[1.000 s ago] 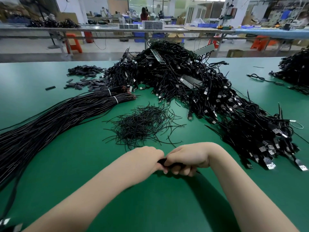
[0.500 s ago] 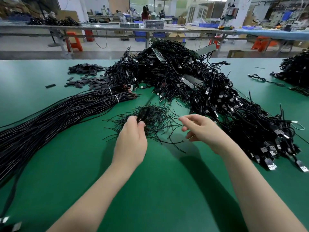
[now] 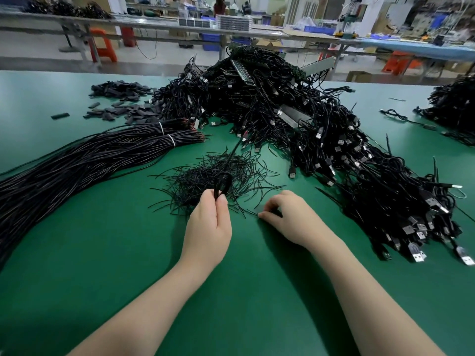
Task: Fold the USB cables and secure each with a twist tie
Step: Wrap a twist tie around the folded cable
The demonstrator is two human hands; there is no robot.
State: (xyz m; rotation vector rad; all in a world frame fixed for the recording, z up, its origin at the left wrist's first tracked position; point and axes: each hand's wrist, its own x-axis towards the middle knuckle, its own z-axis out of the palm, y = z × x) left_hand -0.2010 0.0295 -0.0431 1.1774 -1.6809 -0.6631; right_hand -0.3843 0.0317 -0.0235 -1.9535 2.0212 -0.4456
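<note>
My left hand [image 3: 209, 224] pinches a folded black USB cable [image 3: 223, 182] upright over the loose heap of black twist ties [image 3: 205, 176]; one end of the cable trails away toward the big pile. My right hand [image 3: 288, 214] is down on the green table [image 3: 128, 253] at the heap's near right edge, its fingertips pinching a single twist tie [image 3: 253, 212]. A large mound of black USB cables [image 3: 295, 119] with silver plugs stretches from the centre back to the right.
Long straight black cable bundles [image 3: 77, 160] tied with white bands fan out on the left. Small flat black pieces [image 3: 120, 98] lie at the back left. Another cable pile [image 3: 455, 106] sits at the far right. Workbenches and orange stools stand behind.
Both hands held the folded cable together near me a second ago. The left hand carried it out over the twist ties; the right hand let go, then dropped to the table and pinched a tie.
</note>
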